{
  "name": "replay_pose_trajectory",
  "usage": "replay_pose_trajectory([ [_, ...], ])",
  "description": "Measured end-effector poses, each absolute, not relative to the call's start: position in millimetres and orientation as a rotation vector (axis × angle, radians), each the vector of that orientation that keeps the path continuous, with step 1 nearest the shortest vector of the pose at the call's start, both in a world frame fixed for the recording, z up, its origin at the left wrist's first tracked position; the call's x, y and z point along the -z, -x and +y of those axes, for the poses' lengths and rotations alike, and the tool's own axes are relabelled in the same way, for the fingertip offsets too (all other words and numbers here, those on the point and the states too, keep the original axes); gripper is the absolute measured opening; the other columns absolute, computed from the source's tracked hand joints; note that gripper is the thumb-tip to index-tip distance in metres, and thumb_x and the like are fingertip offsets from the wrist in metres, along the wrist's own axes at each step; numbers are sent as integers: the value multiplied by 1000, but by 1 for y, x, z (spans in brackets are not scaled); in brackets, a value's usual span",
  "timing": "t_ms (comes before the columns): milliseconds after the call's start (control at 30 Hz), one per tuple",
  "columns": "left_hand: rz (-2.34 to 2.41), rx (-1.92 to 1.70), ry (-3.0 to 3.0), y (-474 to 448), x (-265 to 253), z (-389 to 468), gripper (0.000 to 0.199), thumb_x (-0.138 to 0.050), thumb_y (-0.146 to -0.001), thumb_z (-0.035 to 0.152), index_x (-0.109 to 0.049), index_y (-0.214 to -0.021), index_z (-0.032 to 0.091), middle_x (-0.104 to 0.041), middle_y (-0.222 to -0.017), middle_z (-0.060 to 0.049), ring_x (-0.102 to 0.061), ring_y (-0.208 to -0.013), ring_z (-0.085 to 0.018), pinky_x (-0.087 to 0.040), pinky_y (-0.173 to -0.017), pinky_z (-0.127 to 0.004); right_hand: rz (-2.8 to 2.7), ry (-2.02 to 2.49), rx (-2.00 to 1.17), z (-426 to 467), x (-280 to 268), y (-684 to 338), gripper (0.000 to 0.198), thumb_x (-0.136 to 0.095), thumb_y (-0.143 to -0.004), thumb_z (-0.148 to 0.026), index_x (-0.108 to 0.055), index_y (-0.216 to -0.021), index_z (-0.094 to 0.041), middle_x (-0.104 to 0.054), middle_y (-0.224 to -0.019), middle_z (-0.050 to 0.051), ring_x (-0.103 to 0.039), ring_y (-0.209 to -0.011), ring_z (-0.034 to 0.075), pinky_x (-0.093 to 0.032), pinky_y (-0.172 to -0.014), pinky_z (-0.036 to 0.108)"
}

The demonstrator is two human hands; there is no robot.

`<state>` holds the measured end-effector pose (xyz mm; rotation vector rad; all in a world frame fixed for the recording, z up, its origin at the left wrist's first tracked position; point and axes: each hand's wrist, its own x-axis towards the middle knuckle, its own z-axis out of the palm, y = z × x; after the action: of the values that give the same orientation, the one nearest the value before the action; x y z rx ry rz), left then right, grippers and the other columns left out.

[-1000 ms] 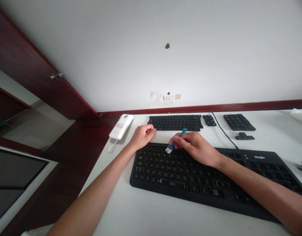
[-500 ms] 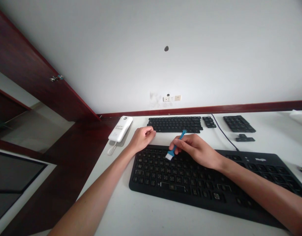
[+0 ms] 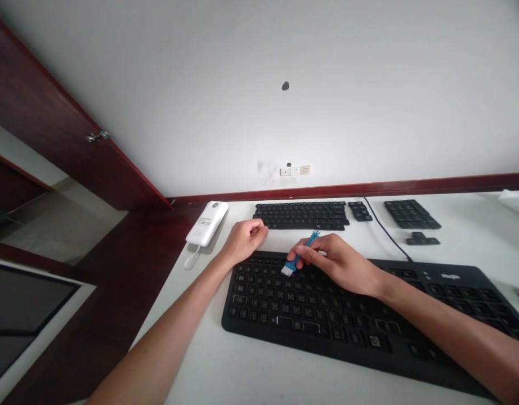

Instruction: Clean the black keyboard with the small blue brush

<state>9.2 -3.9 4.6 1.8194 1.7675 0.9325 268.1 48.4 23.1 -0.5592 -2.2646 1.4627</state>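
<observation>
A black keyboard base [image 3: 344, 337], its keycaps removed, lies across the white table at a slant. My right hand [image 3: 333, 261] pinches a small blue brush [image 3: 304, 251] with white bristles. The bristles point down at the upper left rows of the base; whether they touch it I cannot tell. My left hand [image 3: 246, 239] is curled into a fist near the base's upper left corner, with nothing showing in it. Just behind both hands, the removed keycaps [image 3: 301, 215] are laid out in rows.
More keycaps sit in a small group [image 3: 359, 211], a number-pad block [image 3: 411, 214] and an arrow cluster [image 3: 422, 238]. A cable [image 3: 386, 233] runs from the base to the back. At the left edge lies a white power bank [image 3: 207, 224] with a strap. Wall sockets [image 3: 295, 170] are behind.
The brush has shifted slightly left and leans lower in my right hand. My left hand stays in its place. The whole view has tilted a little.
</observation>
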Motion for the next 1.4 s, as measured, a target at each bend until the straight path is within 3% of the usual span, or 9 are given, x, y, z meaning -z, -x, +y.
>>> replay_pose_trajectory([
  [533,1792,-909,-1826,-9,-5,-4,36,-52,-97,39,-44,-68,19,-41,-62,4,-36,-60,-12,-26,-59,-27,-2226,509,-1587,48,-25,-269,52,-47,-106,-56,-80,-100,-17,-78,-85,7,-69,-79,20,-50,-75,31],
  [733,1790,-915,-1837,-8,-3,-5,35,-53,-97,37,-44,-68,19,-41,-62,4,-36,-61,-12,-26,-60,-28,-2332,623,-1386,49,-21,-269,49,-45,-107,-54,-81,-102,-21,-77,-84,5,-68,-76,19,-47,-72,31],
  [967,1769,-936,-1842,-8,-3,-4,36,-52,-97,37,-42,-68,19,-40,-63,4,-36,-62,-12,-26,-61,-27,-2342,637,-1366,50,-20,-268,49,-46,-107,-54,-81,-101,-21,-76,-81,4,-68,-74,19,-47,-70,32],
  [1167,1780,-929,-1845,-7,-3,-4,37,-52,-97,41,-44,-68,19,-41,-63,4,-36,-61,-12,-25,-61,-27,-2158,587,-1450,52,-18,-267,50,-47,-106,-56,-80,-101,-18,-79,-92,7,-69,-82,20,-50,-77,33],
  [1400,1775,-931,-1854,-7,-4,-5,37,-52,-97,39,-42,-68,19,-41,-62,4,-36,-61,-12,-25,-61,-28,-2224,522,-1591,50,-23,-268,52,-48,-105,-58,-80,-97,-17,-78,-84,7,-70,-79,21,-50,-78,33],
])
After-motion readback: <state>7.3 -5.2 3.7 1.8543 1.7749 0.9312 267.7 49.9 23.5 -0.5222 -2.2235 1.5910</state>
